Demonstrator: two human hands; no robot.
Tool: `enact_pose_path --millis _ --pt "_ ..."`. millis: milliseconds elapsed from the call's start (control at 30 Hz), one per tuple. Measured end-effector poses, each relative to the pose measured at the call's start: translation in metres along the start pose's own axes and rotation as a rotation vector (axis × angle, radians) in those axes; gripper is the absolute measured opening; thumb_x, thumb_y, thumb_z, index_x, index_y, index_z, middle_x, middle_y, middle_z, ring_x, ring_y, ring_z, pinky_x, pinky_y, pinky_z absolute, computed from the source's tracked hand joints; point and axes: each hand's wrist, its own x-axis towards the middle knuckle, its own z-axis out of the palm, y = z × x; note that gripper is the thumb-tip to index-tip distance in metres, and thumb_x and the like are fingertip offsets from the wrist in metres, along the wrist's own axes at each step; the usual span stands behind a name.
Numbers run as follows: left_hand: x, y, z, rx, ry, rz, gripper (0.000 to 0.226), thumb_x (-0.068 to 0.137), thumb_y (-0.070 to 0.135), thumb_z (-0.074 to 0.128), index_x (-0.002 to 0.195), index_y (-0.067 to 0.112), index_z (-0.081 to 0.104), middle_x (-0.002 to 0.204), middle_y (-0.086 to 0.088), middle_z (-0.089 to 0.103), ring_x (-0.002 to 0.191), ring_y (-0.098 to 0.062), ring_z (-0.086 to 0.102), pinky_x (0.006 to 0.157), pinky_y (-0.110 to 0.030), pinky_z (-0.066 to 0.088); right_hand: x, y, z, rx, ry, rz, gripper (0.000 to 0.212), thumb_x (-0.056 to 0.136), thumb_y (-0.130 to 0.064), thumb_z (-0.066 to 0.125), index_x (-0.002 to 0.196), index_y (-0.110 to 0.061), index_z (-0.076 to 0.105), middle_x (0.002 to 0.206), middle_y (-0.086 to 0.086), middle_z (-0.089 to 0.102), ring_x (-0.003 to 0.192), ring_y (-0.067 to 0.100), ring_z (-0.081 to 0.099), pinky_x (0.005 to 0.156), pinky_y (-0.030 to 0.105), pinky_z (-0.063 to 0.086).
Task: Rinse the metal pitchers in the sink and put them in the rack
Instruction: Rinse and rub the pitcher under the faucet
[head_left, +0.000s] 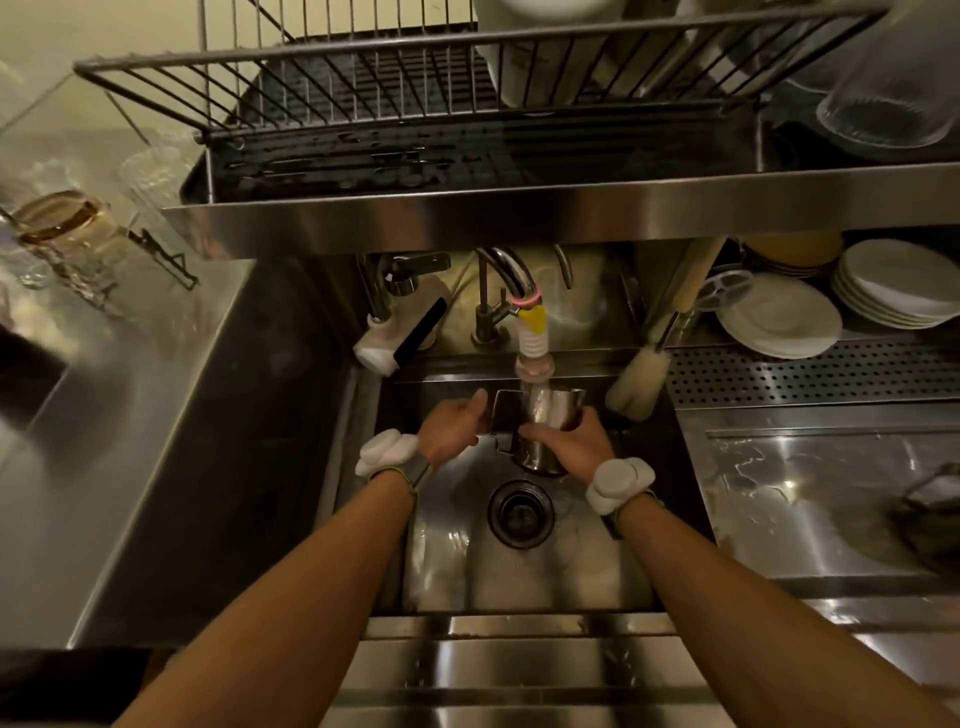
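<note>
A shiny metal pitcher (551, 415) is held over the sink (467, 561), right under the faucet's white and yellow nozzle (534, 340), with water running onto it. My right hand (569, 441) grips the pitcher's body from the near side. My left hand (454, 427) holds the pitcher's dark handle at its left side. The wire dish rack (363, 78) stands on the steel shelf above the sink, its left part bare.
A drain (520, 513) sits in the sink floor below the pitcher. A bottle brush (636, 382) leans at the sink's back right. Stacked white plates (779, 317) lie under the shelf at right. Glasses (67, 234) stand on the left counter. Cups (540, 52) and a glass (893, 88) occupy the rack's right side.
</note>
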Motion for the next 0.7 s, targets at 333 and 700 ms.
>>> enact_pose_path --millis 333,700 --pt "-0.001 0.012 0.039 -0.143 -0.019 -0.032 0.034 0.098 0.036 0.044 0.089 0.011 0.066 0.092 -0.012 0.064 0.091 -0.026 0.058 0.073 -0.03 0.041 0.003 0.001 -0.02 -0.114 -0.134 0.013 0.053 0.088 -0.041 0.062 0.129 -0.009 0.053 0.122 0.005 0.061 0.111 0.03 0.06 0.094 0.046 0.051" --pt "0.007 0.011 0.057 -0.26 0.085 -0.031 0.023 0.095 0.014 0.05 0.097 0.004 0.071 0.095 -0.02 0.069 0.092 -0.03 0.064 0.092 -0.046 0.052 -0.001 -0.011 -0.01 0.014 -0.283 -0.05 0.014 0.093 -0.008 0.053 0.1 -0.017 0.06 0.074 0.004 0.061 0.065 0.015 0.058 0.058 0.027 0.046"
